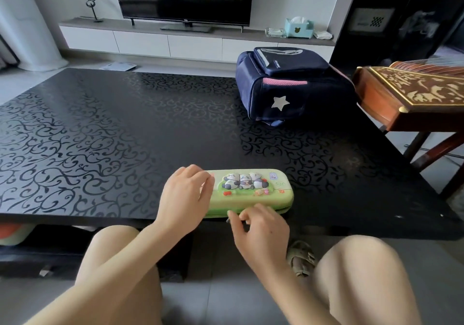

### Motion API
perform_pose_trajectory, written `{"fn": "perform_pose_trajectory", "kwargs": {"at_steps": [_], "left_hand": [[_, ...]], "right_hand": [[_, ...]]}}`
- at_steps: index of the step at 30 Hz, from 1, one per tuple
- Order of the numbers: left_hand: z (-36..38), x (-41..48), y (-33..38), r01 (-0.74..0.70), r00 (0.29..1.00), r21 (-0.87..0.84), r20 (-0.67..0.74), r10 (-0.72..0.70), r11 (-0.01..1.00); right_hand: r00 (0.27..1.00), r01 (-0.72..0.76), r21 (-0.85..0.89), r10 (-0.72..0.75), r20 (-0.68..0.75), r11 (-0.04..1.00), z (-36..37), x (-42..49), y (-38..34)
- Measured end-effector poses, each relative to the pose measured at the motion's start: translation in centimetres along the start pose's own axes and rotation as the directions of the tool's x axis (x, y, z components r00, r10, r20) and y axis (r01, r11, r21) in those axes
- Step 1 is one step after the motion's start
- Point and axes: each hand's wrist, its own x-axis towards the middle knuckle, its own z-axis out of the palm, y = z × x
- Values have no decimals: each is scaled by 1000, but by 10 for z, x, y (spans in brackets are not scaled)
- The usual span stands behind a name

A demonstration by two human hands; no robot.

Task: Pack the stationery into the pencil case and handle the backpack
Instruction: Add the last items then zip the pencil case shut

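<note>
Your left hand (184, 196) lies palm down on the left end of the case (251, 193), fingers (200, 179) together and only slightly curled, pressing flat on the lid rather than gripping it. Your right hand (261, 226) is at the case's near edge, thumb and forefinger drawn close in a narrow pinch right at the seam; the other fingers curl loosely under. Something small and dark shows just below the pinch, likely the zip pull, but it is too small for you to be sure it is held.

The case is green with three pandas on the lid, lying flat and lengthwise at the near edge of the black patterned table (100, 136), lid down. At its right end the seam shows a thin gap.

The backpack (286, 86), navy with a pink strip and a white star, stands at the far right of the table, well apart from the case and from both your hands.
</note>
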Motion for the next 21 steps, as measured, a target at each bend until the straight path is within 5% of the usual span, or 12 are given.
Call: {"fn": "perform_pose_trajectory", "kwargs": {"at_steps": [7, 14, 21], "left_hand": [[44, 24, 15, -111, 895, 203, 446, 9, 973], [50, 15, 8, -184, 943, 288, 323, 85, 940], [60, 12, 9, -103, 975, 277, 218, 41, 955]], "right_hand": [[982, -173, -152, 183, 50, 973, 34, -7, -21], [990, 142, -251, -140, 24, 958, 3, -12, 28], [993, 120, -549, -89, 84, 827, -45, 28, 103]]}}
